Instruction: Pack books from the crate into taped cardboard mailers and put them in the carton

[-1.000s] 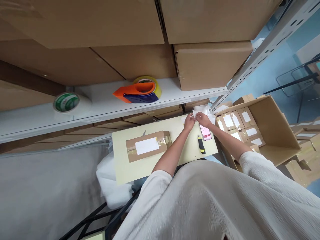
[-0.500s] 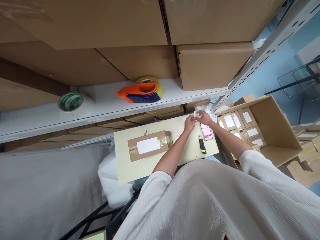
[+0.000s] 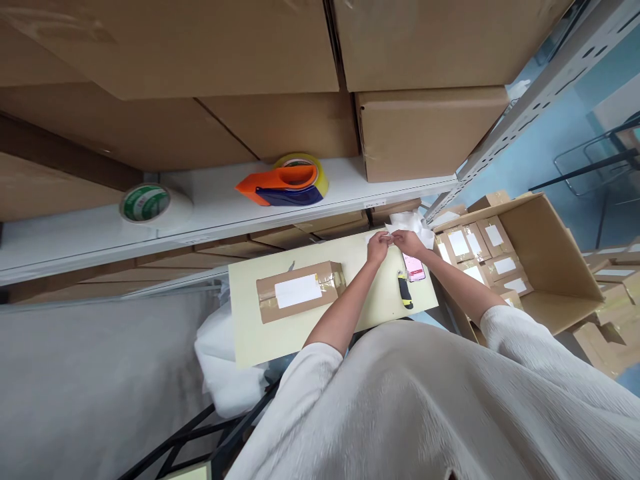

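From the head camera, we saw that the right hand (image 3: 407,243) had come down a little since half a second ago, so that it now covered the upper end of the flat phone with a pink screen (image 3: 414,268). The small white paper-like piece (image 3: 390,235), whose edge had stood up above the fingertips, was now lower and mostly hidden between them. We judged from this that the work in hand was close handling of that piece, at the far right of the pale yellow rectangular desk (image 3: 250,333).

The left hand (image 3: 377,247) had hardly moved. Its grip was nearly closed, thumb and fingers pinched together on the piece; the right grip met it from the other side, also pinched on the piece. We could not tell how firmly either pressed.

The sealed brown cardboard box with a white label (image 3: 300,292) lay untouched on the desk, left of both hands. The black-and-yellow cutter (image 3: 405,291) lay just beside the phone, on the near side. Crumpled white sheets (image 3: 415,223) lay just beyond the right hand.
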The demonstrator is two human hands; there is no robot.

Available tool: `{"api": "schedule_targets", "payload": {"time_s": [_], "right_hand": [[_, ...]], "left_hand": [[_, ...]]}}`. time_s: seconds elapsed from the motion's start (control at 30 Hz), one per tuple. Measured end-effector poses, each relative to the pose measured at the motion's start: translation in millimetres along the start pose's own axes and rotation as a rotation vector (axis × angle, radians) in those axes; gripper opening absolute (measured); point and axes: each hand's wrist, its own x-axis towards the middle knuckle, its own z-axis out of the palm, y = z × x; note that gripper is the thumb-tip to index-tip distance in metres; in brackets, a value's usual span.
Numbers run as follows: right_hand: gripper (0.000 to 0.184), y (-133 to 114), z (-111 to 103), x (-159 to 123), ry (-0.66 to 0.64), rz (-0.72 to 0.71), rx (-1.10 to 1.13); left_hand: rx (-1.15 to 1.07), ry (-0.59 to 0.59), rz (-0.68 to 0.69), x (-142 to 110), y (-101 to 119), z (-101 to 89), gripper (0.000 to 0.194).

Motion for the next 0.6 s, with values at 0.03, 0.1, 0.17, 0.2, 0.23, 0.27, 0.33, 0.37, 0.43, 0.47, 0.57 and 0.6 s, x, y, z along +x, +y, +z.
{"api": "schedule_targets", "payload": {"time_s": [0.03,0.1,0.17,0.2,0.23,0.27,0.33,0.37,0.43,0.47,0.57,0.6], "right_hand": [[0.021,0,0,0,0.010,-0.004,-0.020],[0.024,2,0,0,0.023,0.010,-0.043],[0.025,3,2,1,0.041,0.033,-0.047],[0.025,3,3,1,0.053,0.041,-0.040],[0.023,4,4,2,0.065,0.044,-0.027],[0.021,5,5,2,0.078,0.046,-0.012],[0.016,6,7,3,0.099,0.055,0.019],[0.014,7,8,3,0.108,0.068,0.034],[0.014,9,10,4,0.127,0.105,0.067],[0.016,9,10,4,0.136,0.124,0.087],[0.028,10,10,3,0.141,0.139,0.176],[0.032,10,9,2,0.127,0.134,0.214]], "left_hand": [[0.004,-0.002,0.002,0,0,0.1,0.031],[0.016,0.010,0.015,0,1,0.7,0.029],[0.026,0.026,0.026,0,1,1.8,0.029],[0.029,0.027,0.031,0,1,2.4,0.029],[0.033,0.025,0.034,0,1,3.0,0.029],[0.038,0.022,0.037,0,0,3.4,0.028],[0.050,0.019,0.043,0,0,3.7,0.027],[0.055,0.020,0.044,0,-1,3.7,0.026],[0.060,0.022,0.039,0,-2,3.4,0.026],[0.060,0.022,0.035,0,-3,3.4,0.026],[0.052,0.028,0.037,0,-3,4.2,0.026],[0.050,0.033,0.043,0,-3,4.6,0.027]]}}
